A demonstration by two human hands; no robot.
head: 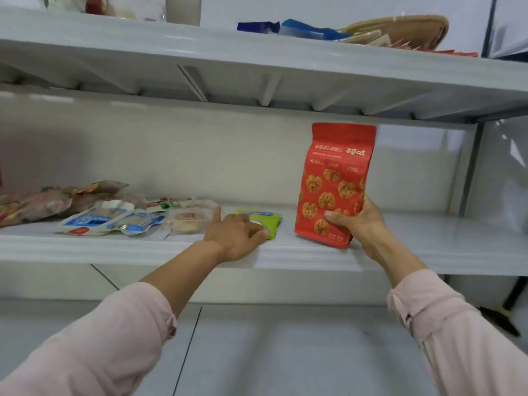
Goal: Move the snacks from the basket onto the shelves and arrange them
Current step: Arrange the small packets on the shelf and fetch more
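The red walnut pouch (337,181) stands nearly upright on the middle shelf (428,247), the right hand (357,221) with its grip curled round the lower right edge, thumb across the front. Just left of it lies a green packet (270,220), which the left hand (234,232) seems to pinch, fingers curled over it. Blue-and-white packets (108,221) lie further left; a wicker basket (405,30) sits on the shelf above

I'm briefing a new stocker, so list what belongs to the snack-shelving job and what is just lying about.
Job: red walnut bag in right hand; green packet under left hand; blue-and-white packets; woven basket; middle shelf.
Lying about: white container on top shelf; dark object on floor.
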